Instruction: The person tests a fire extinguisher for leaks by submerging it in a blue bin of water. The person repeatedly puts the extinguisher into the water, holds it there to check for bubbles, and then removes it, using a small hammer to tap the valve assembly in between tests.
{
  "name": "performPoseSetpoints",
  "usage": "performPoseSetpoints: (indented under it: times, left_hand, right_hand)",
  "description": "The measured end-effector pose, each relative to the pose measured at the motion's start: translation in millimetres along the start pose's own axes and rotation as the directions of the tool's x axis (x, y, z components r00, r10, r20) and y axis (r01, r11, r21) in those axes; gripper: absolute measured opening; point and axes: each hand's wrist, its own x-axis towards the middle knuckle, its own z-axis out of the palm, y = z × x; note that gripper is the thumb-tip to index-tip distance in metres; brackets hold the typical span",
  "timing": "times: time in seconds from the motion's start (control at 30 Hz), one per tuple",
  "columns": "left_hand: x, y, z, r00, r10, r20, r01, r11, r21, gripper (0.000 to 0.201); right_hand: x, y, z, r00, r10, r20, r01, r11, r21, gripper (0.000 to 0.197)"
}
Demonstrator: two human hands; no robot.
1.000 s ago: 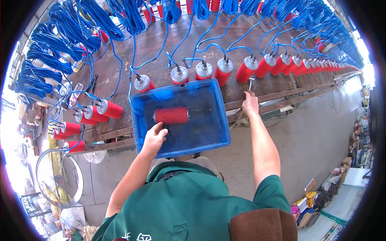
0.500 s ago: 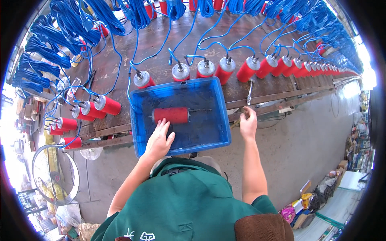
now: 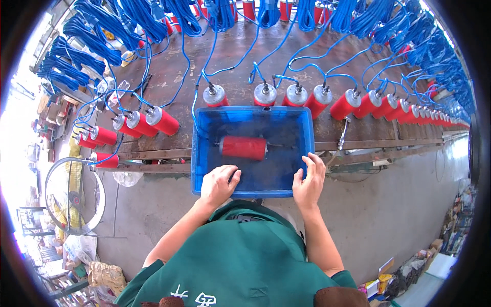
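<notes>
A blue plastic tub (image 3: 202, 153) is right in front of me at the table's near edge. Inside it, dark liquid surrounds a red cylinder (image 3: 243, 147) lying on its side, with a thin dark lead or rod running out to the right. My left hand (image 3: 220, 185) hovers over the tub's near left part, fingers loosely bent and thumb apart, off the cylinder. By the right rim is my right hand (image 3: 310, 182), its thumb and fingers spread and nothing seen in them. Whether it touches the rim I cannot tell.
Upright red cylinders (image 3: 345, 105) with metal caps and blue cables line the brown table (image 3: 240, 56). Coiled blue cables (image 3: 220, 15) hang beyond. A metal wrench (image 3: 343, 134) rests at the table edge, right of the tub. A round fan (image 3: 76, 197) stands at the left.
My left hand has come off the red cylinder and drawn back toward me. From near the wrench, my right hand has moved left to the tub's right rim. The whole view has shifted.
</notes>
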Motion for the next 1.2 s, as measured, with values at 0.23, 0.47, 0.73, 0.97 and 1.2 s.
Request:
performPoseSetpoints:
  times: [0.23, 0.47, 0.73, 0.97, 1.2]
  left_hand:
    - [-2.3, -2.8, 1.1, 0.999, -0.041, -0.026, 0.038, 0.992, -0.119, 0.021]
    - [-7.3, -7.6, 0.0, 0.997, -0.040, -0.073, 0.028, 0.987, -0.160, 0.017]
    - [-8.2, -4.4, -2.3, 0.994, -0.056, -0.091, 0.041, 0.986, -0.164, 0.016]
    - [-4.7, -4.3, -2.1, 0.996, -0.038, -0.079, 0.025, 0.987, -0.161, 0.013]
    - [-6.0, -4.2, 1.5, 0.993, -0.045, -0.110, 0.025, 0.985, -0.172, 0.007]
  right_hand:
    - [-0.5, -1.9, -1.7, 1.000, 0.012, 0.020, -0.012, 1.000, -0.025, 0.039]
    - [-2.7, -4.1, 1.3, 0.998, 0.002, 0.068, 0.003, 0.997, -0.072, 0.037]
    - [-3.3, -2.9, 2.6, 0.997, 0.000, 0.074, 0.006, 0.997, -0.079, 0.033]
    - [-1.8, -3.1, -3.0, 0.995, -0.004, 0.099, 0.014, 0.995, -0.096, 0.029]
    - [2.9, -4.8, -3.1, 0.995, -0.021, 0.096, 0.027, 0.998, -0.061, 0.028]
